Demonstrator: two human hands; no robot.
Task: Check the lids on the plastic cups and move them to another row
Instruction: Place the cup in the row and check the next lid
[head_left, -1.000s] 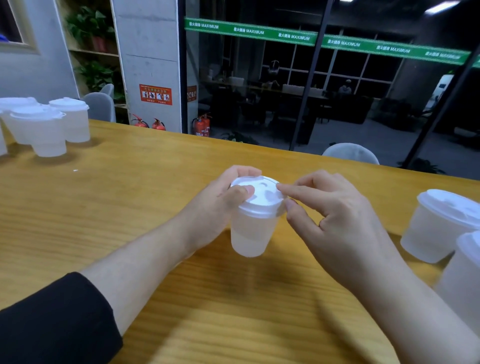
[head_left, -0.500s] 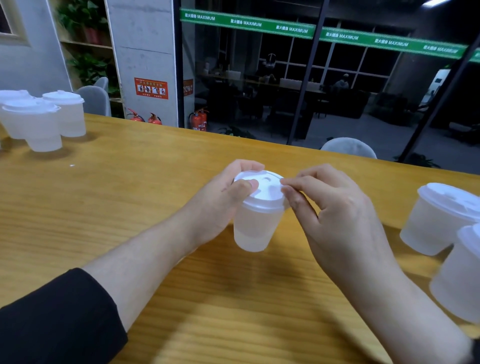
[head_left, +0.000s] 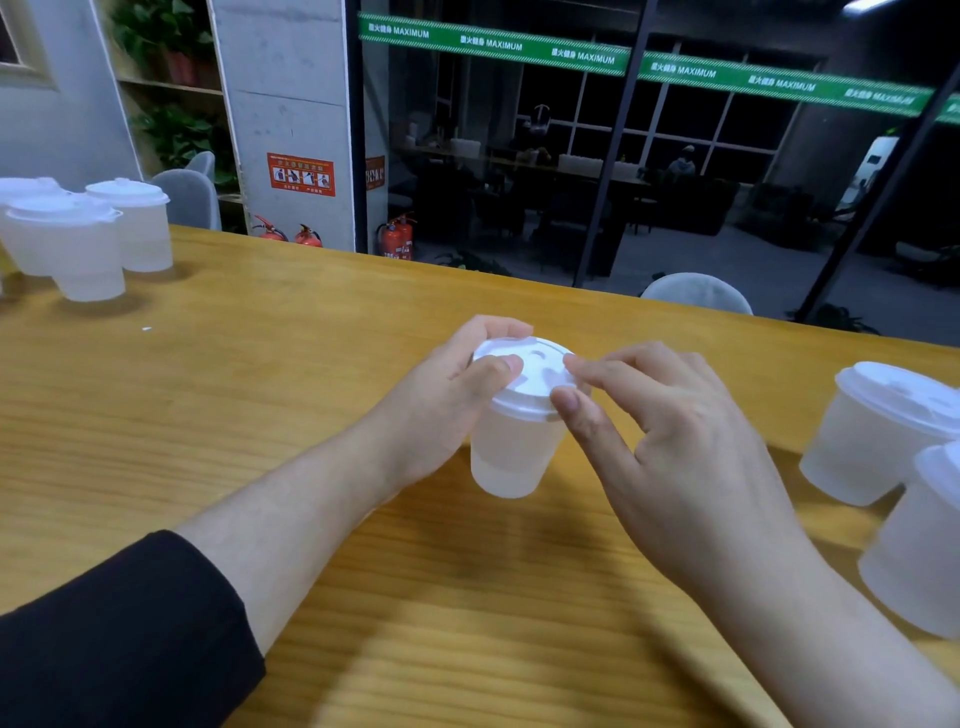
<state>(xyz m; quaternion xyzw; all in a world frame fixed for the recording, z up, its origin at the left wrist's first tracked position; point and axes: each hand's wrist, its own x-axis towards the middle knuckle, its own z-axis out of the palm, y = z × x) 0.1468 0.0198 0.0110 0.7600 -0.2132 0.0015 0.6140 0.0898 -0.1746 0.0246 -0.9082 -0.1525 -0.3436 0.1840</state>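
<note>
Mid-bench (head_left: 208, 415): a person's left hand (head_left: 441, 410) is wrapping its grip round a frosted plastic cup (head_left: 511, 452), thumb on the white lid (head_left: 524, 376); the right hand (head_left: 675, 447) is pinching the lid's rim. Cup looks light, thin-walled, prob. crushable, so best held near the rim. Contents: can't tell. More lidded cups (head_left: 878, 431) are standing right of it, others (head_left: 78, 239) far left.

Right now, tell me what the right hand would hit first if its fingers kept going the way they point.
The right hand points left, its fingertips already at the rim of the white plastic lid on the translucent plastic cup. It would likely press into that lid first, then the left hand gripping the far side.
</note>
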